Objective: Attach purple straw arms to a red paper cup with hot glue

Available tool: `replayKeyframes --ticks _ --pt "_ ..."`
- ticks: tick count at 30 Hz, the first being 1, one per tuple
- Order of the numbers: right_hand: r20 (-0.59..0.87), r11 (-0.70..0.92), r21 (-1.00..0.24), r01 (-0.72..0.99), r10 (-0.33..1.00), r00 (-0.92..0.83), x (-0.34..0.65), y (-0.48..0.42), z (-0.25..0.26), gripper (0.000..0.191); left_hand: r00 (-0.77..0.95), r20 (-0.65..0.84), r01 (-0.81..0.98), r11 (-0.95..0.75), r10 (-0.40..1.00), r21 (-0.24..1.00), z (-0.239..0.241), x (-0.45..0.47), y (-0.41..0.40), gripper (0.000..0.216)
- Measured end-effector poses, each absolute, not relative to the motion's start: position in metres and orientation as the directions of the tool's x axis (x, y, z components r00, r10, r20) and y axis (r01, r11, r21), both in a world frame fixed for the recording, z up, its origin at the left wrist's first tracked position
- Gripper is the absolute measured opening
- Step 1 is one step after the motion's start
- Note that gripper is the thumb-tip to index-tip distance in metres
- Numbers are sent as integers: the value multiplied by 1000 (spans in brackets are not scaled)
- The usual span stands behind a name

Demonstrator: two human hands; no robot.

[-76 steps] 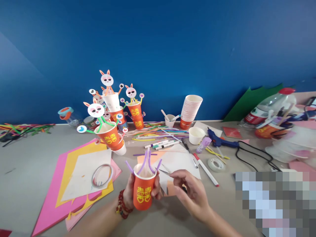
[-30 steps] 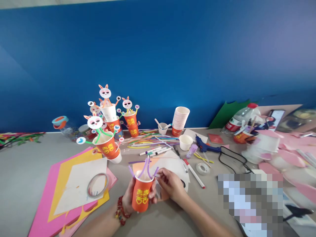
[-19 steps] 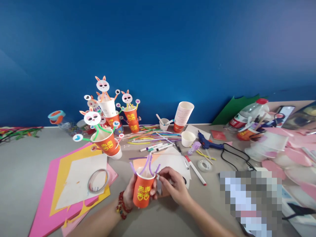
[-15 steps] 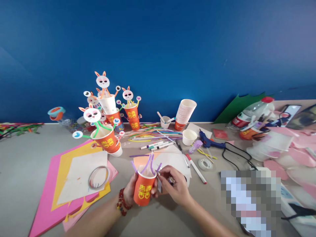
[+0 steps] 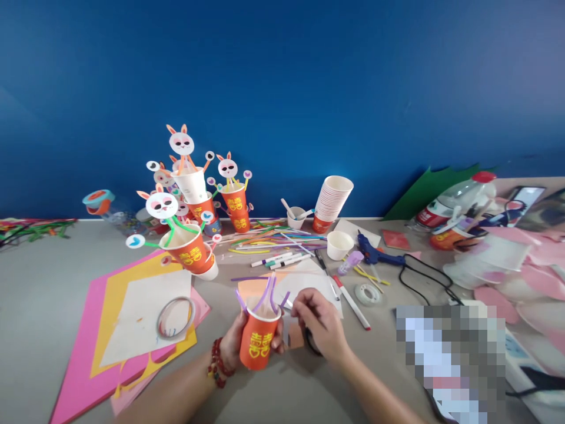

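My left hand is wrapped round a red paper cup with yellow characters, held upright. Purple pipe cleaners stick up from inside the cup and bend out over its rim. Just right of the cup, my right hand has its fingers curled and the thumb pressed to them. Whatever these fingers may hold is hidden. A black loop, perhaps a scissors handle, shows under that hand beside an orange piece of paper.
Rabbit-faced cups stand at left behind coloured sheets and a tape roll. Ahead lie loose pipe cleaners, markers and a cup stack. A blue glue gun with a black cord lies right.
My right hand has drawn back slightly to the right, away from the cup's rim and the purple pipe cleaner there. The left hand keeps the cup in nearly the same place.
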State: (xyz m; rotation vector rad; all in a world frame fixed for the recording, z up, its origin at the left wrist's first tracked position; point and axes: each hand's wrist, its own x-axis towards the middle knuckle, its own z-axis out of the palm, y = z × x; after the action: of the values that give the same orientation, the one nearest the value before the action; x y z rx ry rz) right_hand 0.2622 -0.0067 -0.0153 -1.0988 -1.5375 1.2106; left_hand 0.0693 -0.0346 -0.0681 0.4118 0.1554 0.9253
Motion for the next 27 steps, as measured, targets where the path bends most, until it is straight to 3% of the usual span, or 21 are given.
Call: replayKeyframes --ticks 6,12,17,21,25,27 --pt "209 210 -978 -9 976 62 286 16 -20 18 614 42 -752 569 788 332 -72 67 -36 73" --pt "254 256 -967 1 958 136 293 25 -26 18 620 51 -751 572 783 330 -69 67 -36 72" --pt "235 226 -970 84 966 113 295 26 -29 25 621 53 -744 567 782 353 -71 66 -36 70" --pt "244 223 -918 328 969 23 300 28 -36 34 612 81 -758 554 787 343 -69 66 -36 69" --pt "270 284 -844 456 958 -97 299 30 -40 8 578 111 -788 518 808 331 -61 66 -37 70" --pt "227 287 -804 522 958 -177 297 29 -37 18 568 107 -791 506 816 344 -57 64 -37 71"
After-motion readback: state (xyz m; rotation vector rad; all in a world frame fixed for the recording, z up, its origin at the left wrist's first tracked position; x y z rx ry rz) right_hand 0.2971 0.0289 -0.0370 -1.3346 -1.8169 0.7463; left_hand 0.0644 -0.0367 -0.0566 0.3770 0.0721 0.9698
